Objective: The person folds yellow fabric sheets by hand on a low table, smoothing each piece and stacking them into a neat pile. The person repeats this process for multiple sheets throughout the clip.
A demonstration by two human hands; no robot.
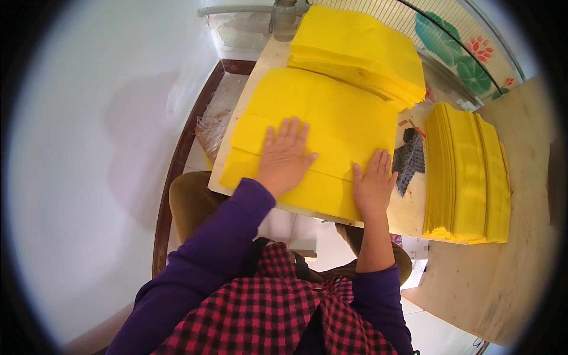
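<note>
Under left hand [286,157] and right hand [374,188], yellow sheet [331,155], both hands flat, unclenched.

Apparently a workshop: stacked yellow sheets [464,171]

A head-worn fisheye looks steeply down; the checked garment [248,313] lies nearest, the table [408,210] beyond.

Yellow sheet [331,112]; checked garment [254,307] (red-black).
</note>
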